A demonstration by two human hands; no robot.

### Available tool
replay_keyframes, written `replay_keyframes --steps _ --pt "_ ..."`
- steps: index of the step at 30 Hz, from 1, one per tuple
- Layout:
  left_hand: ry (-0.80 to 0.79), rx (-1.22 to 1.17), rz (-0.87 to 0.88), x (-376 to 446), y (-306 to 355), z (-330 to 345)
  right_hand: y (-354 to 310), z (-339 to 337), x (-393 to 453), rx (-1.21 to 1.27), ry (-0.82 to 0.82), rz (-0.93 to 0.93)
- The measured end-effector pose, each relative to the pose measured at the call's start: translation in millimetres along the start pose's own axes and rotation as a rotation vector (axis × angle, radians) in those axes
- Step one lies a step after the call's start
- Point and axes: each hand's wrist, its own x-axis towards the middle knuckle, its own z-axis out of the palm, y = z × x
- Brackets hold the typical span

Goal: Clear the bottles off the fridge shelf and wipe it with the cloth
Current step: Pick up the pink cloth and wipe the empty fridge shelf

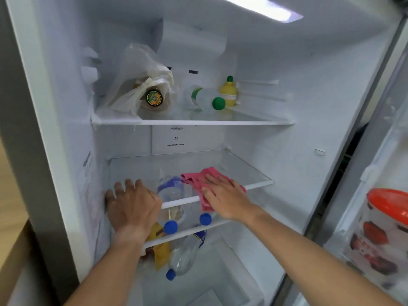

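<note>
The middle glass shelf (234,168) of the open fridge carries no bottles. A pink cloth (193,177) lies on its front part and hangs over the white front rim. My right hand (223,195) presses flat on the cloth with fingers spread. My left hand (132,204) grips the shelf's front left corner. Two clear bottles with blue caps (170,227) (205,218) lie on the shelf below, seen partly through the glass. A third blue-capped bottle (183,255) lies lower still.
The top shelf holds a lying bottle with a green cap (207,99), a yellow lemon-shaped bottle (228,93) and a plastic bag around a jar (143,89). Yellow packets (161,250) lie beside the lower bottles. A red-lidded tub (386,235) stands in the door at right.
</note>
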Motion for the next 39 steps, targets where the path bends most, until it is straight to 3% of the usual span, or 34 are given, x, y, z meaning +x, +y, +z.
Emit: replay_keyframes --steps 3,6,12,21,23,26,27,31,33,36,39 --pt "0.003 -0.005 0.005 -0.6 0.9 1.6 68.3 -17.9 -1.2 -0.091 -0.021 0.223" --pt "-0.001 0.005 -0.001 -0.1 0.8 3.2 109.7 -21.0 -3.6 -0.161 0.009 0.3" --pt "0.017 0.017 -0.003 0.4 1.7 4.2 63.7 0.4 1.1 0.068 0.088 0.479" --pt "0.052 -0.003 -0.021 -17.7 -2.1 -3.8 -63.7 28.7 -22.6 0.279 0.132 0.035" --pt "0.049 0.061 0.032 -32.1 -1.5 -7.1 -84.7 24.9 -31.5 0.461 0.081 -0.011" --pt "0.08 0.024 0.248 -58.5 0.1 -10.3 -96.8 1.8 -51.8 1.17 -0.024 0.117" --pt "0.088 -0.028 0.306 -68.0 0.1 -12.4 -95.2 -5.2 -59.7 1.303 -0.053 0.163" --pt "0.041 -0.462 0.369 -93.7 -2.0 -32.7 -86.3 -18.1 -96.7 1.462 -0.046 0.366" --pt "-0.099 -0.605 0.402 -97.2 -4.5 -43.9 -85.3 -24.1 -118.4 1.515 -0.111 0.455" --pt "-0.319 -0.625 0.473 -99.2 -7.3 -61.1 -82.8 -33.4 -147.0 1.565 -0.244 0.52" --pt "-0.359 -0.585 0.496 -104.4 -9.7 -75.2 -86.0 -40.8 -166.7 1.556 -0.336 0.505"
